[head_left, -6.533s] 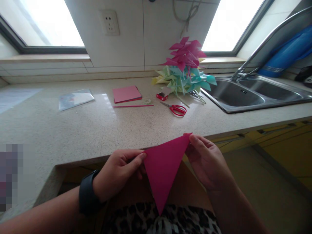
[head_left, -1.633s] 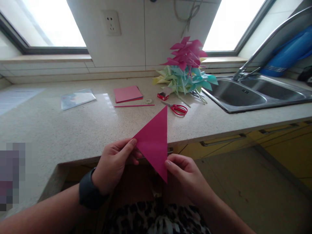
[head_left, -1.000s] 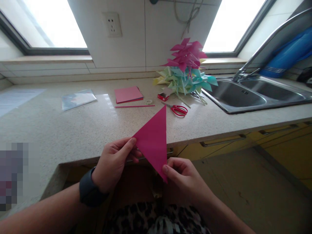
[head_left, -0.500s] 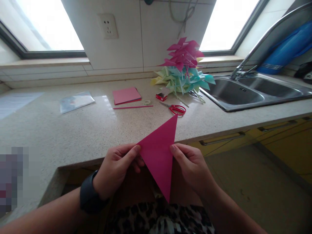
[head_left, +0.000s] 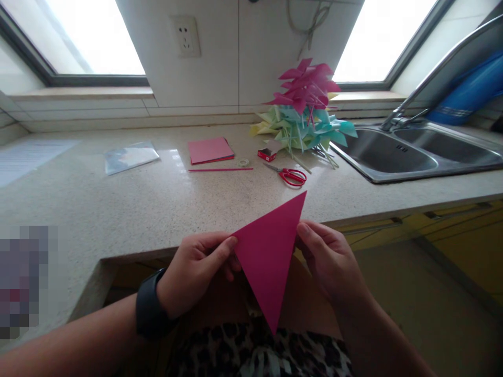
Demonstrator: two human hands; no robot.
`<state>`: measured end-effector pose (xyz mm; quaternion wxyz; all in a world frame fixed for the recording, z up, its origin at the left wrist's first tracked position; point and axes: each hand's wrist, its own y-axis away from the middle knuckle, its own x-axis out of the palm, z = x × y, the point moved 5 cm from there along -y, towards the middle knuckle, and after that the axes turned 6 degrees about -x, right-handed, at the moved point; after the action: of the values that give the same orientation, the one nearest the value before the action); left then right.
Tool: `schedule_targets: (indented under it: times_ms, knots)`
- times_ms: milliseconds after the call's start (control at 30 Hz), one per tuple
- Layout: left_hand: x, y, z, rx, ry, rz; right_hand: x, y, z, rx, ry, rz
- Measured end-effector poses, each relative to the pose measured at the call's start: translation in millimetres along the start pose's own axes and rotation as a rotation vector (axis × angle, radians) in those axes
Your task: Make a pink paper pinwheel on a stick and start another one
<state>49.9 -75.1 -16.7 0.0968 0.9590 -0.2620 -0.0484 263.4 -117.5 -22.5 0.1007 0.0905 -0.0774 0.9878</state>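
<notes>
A magenta paper triangle (head_left: 269, 256) hangs in the air just in front of the counter's near edge, one corner pointing down. My left hand (head_left: 196, 269) pinches its left corner between thumb and fingers. My right hand (head_left: 330, 256) grips its right edge near the upper corner. A dark watch sits on my left wrist.
On the speckled counter (head_left: 137, 199) lie a stack of pink paper (head_left: 210, 150), a thin pink strip (head_left: 220, 169), a tape roll (head_left: 244, 162), a small red box (head_left: 266, 154), red scissors (head_left: 291, 176) and a plastic sleeve (head_left: 131, 156). Paper pinwheels (head_left: 304, 112) pile beside the steel sink (head_left: 416, 154).
The triangle has turned clockwise from standing upright to pointing down. My right hand slid from its bottom corner up to the right edge. The left hand kept its pinch.
</notes>
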Motion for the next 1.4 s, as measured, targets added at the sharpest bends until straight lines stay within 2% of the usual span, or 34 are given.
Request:
schedule_targets:
  times_ms: [133, 300, 600, 867, 1067, 1167, 1233, 1333, 1400]
  knots:
    - [5.4, 1, 1, -0.006, 0.011, 0.049, -3, -3, 3, 0.016, -0.088, -0.084]
    - [7.4, 1, 6, -0.021, 0.039, 0.055, -4, -4, 8, 0.011, -0.142, -0.198]
    - [11.2, 4, 8, -0.048, 0.023, 0.092, -10, -8, 13, -0.009, -0.095, -0.291]
    - [8.5, 3, 6, -0.025, -0.006, 0.107, -9, -7, 14, -0.012, -0.186, -0.31]
    - [7.9, 1, 6, -0.033, -0.023, 0.073, -17, -14, 15, -0.163, -0.063, -0.424]
    - [1.6, -5, 6, -0.053, -0.002, 0.004, -25, -15, 24, -0.319, 0.14, -0.48]
    - [-5.7, -11, 5, -0.079, -0.024, -0.043, -22, -15, 34, -0.463, 0.389, -0.371]
    - [-19.1, -21, -1, -0.117, -0.152, -0.074, -4, -14, 43, -0.731, 0.756, 0.017]
    - [-27.4, -28, -7, -0.147, -0.239, -0.062, 9, -12, 38, -0.868, 0.916, 0.282]
